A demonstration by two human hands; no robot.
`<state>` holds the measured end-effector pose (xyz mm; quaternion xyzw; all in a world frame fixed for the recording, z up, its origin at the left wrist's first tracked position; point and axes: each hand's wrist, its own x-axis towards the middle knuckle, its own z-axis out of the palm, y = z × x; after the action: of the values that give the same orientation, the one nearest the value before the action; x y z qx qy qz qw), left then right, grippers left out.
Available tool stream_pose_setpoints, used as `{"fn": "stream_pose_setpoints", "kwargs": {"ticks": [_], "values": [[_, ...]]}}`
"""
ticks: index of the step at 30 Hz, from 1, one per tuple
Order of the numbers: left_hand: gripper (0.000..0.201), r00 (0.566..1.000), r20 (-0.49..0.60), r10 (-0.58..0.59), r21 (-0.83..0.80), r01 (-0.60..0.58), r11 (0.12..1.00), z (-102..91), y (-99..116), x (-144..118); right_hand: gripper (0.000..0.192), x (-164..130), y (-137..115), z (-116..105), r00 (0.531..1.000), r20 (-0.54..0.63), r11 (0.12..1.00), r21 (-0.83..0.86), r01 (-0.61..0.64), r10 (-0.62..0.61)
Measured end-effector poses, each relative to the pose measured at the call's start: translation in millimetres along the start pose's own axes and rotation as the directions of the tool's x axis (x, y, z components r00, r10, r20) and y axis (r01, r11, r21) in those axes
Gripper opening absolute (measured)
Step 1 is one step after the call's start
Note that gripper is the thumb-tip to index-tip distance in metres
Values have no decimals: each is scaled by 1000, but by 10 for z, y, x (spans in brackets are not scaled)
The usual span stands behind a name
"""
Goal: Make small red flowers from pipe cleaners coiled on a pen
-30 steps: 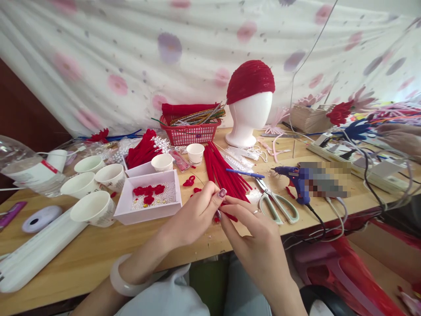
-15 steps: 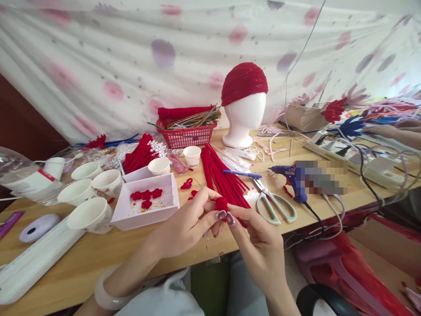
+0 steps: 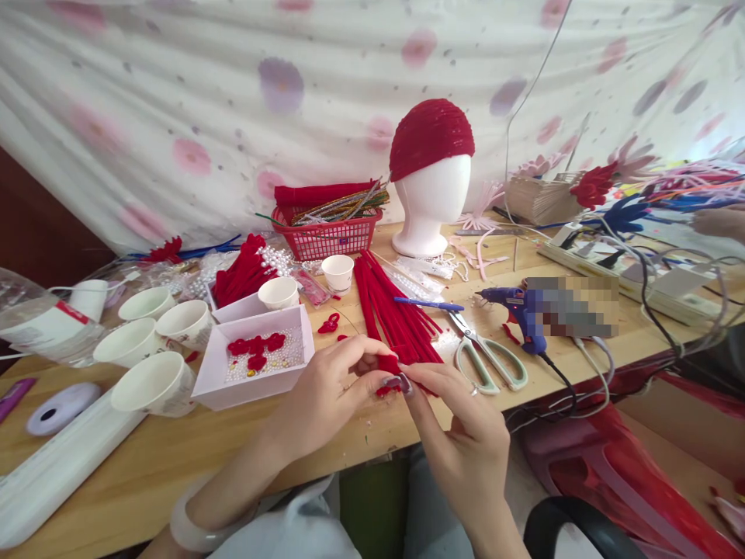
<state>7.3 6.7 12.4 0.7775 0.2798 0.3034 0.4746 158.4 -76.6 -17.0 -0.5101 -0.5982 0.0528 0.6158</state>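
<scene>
Between my two hands, just above the table's front edge, is a small piece of red fuzzy pipe cleaner [image 3: 389,363], curled and partly hidden by fingers. My left hand [image 3: 337,392] pinches it from the left, thumb against fingertips. From the other side my right hand [image 3: 457,404] grips it between thumb and index finger. Straight red pipe cleaners [image 3: 381,299] lie fanned out right behind the hands. A looped red piece [image 3: 330,323] rests beside them. Several more red pieces [image 3: 256,351] sit on pearl beads in a white box [image 3: 247,388] left of my hands.
Green-handled scissors [image 3: 486,353] and a blue pen [image 3: 427,305] lie to the right, near a blue glue gun [image 3: 518,307]. Paper cups [image 3: 154,384] stand left. Behind are a red basket [image 3: 334,237] and a red-wrapped foam head [image 3: 434,186]. Another person's hand [image 3: 722,221] shows far right.
Both hands stay on the red piece while the fingers shift around it, and the right hand has turned slightly. The view has moved a little. The other person's hand has drawn back rightward.
</scene>
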Motion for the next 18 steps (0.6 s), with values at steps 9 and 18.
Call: {"fn": "stream_pose_setpoints", "kwargs": {"ticks": [9,18], "values": [[30,991,48,-125,-384,134,914,115,-12,19,26,-77,33,77,993,-91,995,73,-71,78],[27,986,9,-164,-553,142,821,135,-93,30,21,-191,46,135,934,-51,893,315,-322,354]]}}
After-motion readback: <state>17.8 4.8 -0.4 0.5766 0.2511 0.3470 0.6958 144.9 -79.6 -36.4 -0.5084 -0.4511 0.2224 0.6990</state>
